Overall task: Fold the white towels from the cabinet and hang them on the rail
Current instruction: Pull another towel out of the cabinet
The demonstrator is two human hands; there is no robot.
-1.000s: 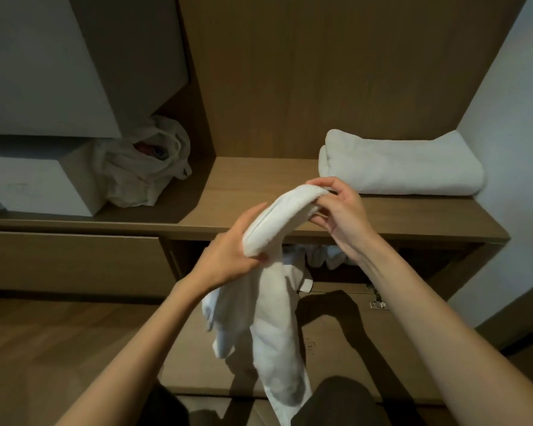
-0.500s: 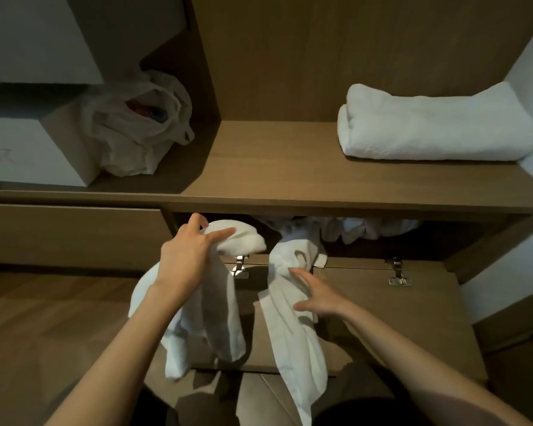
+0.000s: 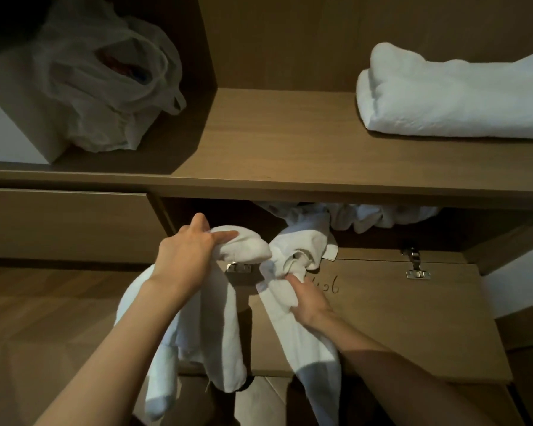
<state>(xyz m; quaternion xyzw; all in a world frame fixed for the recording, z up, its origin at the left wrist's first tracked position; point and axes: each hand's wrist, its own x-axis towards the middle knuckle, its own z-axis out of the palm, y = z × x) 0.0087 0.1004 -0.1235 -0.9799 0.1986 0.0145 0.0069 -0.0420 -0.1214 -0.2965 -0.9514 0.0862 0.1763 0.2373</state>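
Over the hinged edge of the drop-down door (image 3: 413, 318), both hands are on cloth. The left hand (image 3: 185, 256) is clenched round the bunched top of one white towel (image 3: 225, 327), above the door's left hinge; the towel's tails hang down past the door's left side. The right hand (image 3: 308, 305) is over the door's face, near its left half, with fingers curled into a second towel (image 3: 308, 364) (the grip looks shallow, mostly fingertips in a fold).

The coming pull turns on this second towel, I judge. Its upper end sits in the compartment (image 3: 366, 238) behind the door's hinge line. Its long axis runs from there down across the door toward the person, and the free end hangs off the door's front edge. The right hand is already on it; the left is just beside it but loaded. The pull should follow that axis, out and toward the body. More white cloth heaped behind the hinge line may drag along with it.

A folded towel (image 3: 453, 99) lies above the door, to the right. The rail is not in view.
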